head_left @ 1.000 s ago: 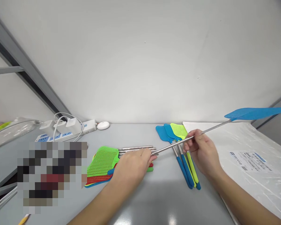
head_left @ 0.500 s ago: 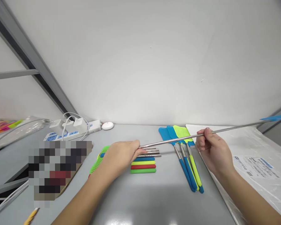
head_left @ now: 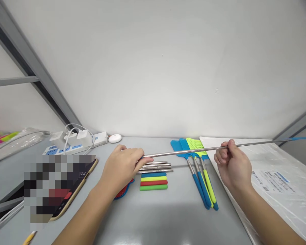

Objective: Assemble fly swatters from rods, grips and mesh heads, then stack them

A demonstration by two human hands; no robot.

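A long metal rod (head_left: 181, 152) stretches nearly level above the table between my two hands. My left hand (head_left: 123, 165) is closed around its left end, and that end is mostly hidden in the fist. My right hand (head_left: 233, 163) pinches the rod farther along with thumb and fingers. Past it, a thin blue part (head_left: 303, 138), seen edge-on like a fly swatter's head, runs out of view. Loose metal rods (head_left: 159, 166) and a row of coloured handles (head_left: 154, 183) lie beneath. Partly under my left forearm shows a red mesh head (head_left: 121, 193).
Several blue and yellow-green fly swatters (head_left: 202, 183) lie together beside a white plastic package (head_left: 277, 204) with a label. On the left are a phone (head_left: 78, 190), partly pixelated, a power strip (head_left: 76, 147) with plugs, and a white rounded case (head_left: 115, 138).
My left hand has shifted a little left, and the rod's right end has dropped, so it lies flatter. A red mesh head now shows below my left hand; the green mesh is out of sight.
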